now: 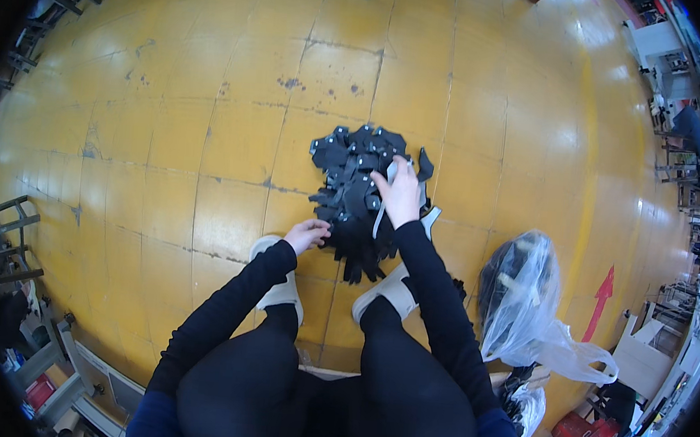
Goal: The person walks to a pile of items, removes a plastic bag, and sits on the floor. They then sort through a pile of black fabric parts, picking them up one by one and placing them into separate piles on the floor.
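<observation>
A heap of black gloves (360,195) lies on the floor in front of my feet; finger shapes show at its near end, and small pale tags dot the pieces. Over the heap's right side, my right hand (402,196) has its thumb and fingers closed round a whitish strip (378,221) that hangs toward the gloves. My left hand (308,235) is at the heap's near left edge, fingertips pinched together against the black fabric. Whatever is between those fingertips is too small to make out. A pale grey piece (430,220) sticks out beside my right wrist.
My light-coloured shoes (393,294) flank the heap's near end. To the right stands a clear plastic bag (525,290) with dark contents. Beyond it a red arrow (601,302) marks the yellow tiled floor (160,121). Benches (8,233) and worktables line both sides.
</observation>
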The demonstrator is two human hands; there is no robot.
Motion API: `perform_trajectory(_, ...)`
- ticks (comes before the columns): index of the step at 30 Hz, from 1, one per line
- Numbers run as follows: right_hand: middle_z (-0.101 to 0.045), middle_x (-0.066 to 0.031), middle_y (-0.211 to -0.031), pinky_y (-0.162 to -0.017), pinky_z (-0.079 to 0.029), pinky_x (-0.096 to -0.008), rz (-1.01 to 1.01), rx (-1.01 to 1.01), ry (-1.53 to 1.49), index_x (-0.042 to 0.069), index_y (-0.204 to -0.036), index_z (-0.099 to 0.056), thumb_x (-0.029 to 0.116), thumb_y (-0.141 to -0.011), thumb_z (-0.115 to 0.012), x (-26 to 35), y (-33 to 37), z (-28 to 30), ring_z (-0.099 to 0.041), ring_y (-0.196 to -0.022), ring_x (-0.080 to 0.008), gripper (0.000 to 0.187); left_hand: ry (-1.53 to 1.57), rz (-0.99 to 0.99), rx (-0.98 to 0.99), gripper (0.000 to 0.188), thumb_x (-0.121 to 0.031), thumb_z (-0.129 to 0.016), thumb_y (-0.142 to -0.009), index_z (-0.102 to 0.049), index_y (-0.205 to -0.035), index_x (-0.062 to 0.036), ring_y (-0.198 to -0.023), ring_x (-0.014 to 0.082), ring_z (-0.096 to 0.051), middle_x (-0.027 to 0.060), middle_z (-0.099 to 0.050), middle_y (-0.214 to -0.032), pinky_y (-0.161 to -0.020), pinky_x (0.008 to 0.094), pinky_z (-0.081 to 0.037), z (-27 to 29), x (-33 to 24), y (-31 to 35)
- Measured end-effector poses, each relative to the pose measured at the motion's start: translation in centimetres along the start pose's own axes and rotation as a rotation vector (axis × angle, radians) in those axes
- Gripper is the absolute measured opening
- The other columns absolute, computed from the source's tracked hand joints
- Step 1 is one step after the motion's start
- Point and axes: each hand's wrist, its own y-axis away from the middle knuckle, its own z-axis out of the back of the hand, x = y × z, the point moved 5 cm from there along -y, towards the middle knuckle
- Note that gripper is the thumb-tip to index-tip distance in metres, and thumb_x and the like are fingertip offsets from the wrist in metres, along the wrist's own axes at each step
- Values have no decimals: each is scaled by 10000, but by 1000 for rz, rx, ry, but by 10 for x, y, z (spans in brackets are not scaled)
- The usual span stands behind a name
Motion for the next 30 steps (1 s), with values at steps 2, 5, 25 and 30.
perform_trajectory(2, -643, -155, -830, -696, -523, -348, -118, 215, -62, -16, -1154, -553, 225, -748, -765, -12, -3, -5, -650, -737, -250, 518, -28, 21, -19, 293, -291, -559, -925, -578, -1175, -138, -824, 105, -597, 2, -666, -1048, -685, 248, -419, 5, -1, 10)
perform_trajectory(5, -611, -72, -721, -561, -537, -278, -198, 285, -276, 1, -1206, -529, 98, -775, -725, -52, -3, 4, -617, -594, -121, 483, -7, 17, -28, 300, -293, -563, -927, -573, -1180, -133, -846, 101, -596, -3, -663, -1054, -720, 252, -413, -4, -4, 21)
perform_trajectory(25, -681, -122, -860, -618, -531, -252, -498, 240, -596, -89, -1165, -571, 91, -853, -640, -89, 21, 51, -661, -693, -149, 367, -769, 324, 548, 408, -450, -684, -834, -656, -1032, -94, -872, 144, -596, 25, -638, -915, -730, 274, -504, 12, 53, 142)
perform_trajectory(30, -674, -104, -968, -733, -526, -256, -649, 304, -1056, -23, -1151, -567, 64, -897, -597, -73, 49, 71, -664, -830, -153, 270, -543, 427, 387, 410, -467, -563, -926, -585, -1039, -74, -887, 117, -543, 6, -571, -937, -760, 268, -471, 37, 62, 179)
